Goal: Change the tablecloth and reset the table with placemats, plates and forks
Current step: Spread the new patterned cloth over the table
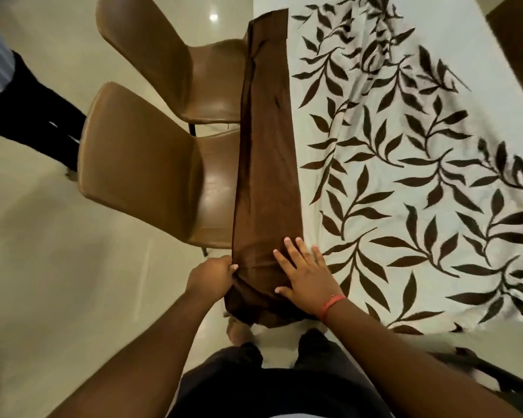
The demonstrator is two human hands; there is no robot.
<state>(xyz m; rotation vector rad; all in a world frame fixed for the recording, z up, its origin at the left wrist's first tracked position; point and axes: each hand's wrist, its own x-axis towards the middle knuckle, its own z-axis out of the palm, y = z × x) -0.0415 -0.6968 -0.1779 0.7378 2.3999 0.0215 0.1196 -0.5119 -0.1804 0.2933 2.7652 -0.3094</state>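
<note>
Brown folded cloth (264, 152) is lying along the table's left edge over the leaf-print tablecloth (411, 164), its long axis running straight away from me. My left hand (212, 276) is pinching its near corner; my right hand (305, 276) is pressing flat on it.

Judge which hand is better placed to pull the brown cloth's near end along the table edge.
Left, probably. The left hand already pinches the brown cloth at its near corner, while the right hand lies flat on top, pressing rather than holding.
</note>
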